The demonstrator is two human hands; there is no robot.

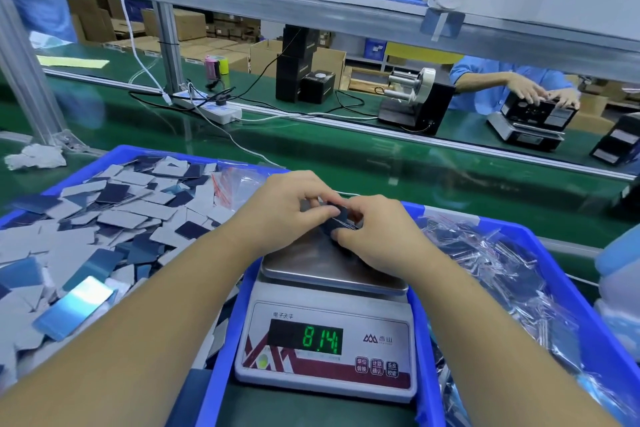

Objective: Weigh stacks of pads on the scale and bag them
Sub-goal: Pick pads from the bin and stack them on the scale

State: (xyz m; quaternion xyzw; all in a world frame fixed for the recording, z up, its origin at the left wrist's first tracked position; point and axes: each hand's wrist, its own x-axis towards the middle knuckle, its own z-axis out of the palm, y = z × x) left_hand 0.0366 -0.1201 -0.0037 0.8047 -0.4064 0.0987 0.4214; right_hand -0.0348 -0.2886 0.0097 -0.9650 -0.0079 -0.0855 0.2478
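A white digital scale (327, 347) stands between two blue bins, and its green display reads 8.14. A small dark stack of pads (341, 217) sits over the far end of the steel pan (311, 263). My left hand (287, 204) pinches the stack from the left and top. My right hand (374, 229) grips it from the right, fingers curled round its near edge. The hands hide most of the stack. Loose grey and dark blue pads (104, 218) fill the left blue bin (135, 151). Clear bags with red strips (228, 184) lie at that bin's right end.
The right blue bin (550, 253) holds many filled clear bags (502, 274). Beyond runs a green conveyor belt (346, 149) with a power strip (207, 107), cables, black boxes and a label dispenser (415, 100). A person in blue (491, 87) works at another scale across it.
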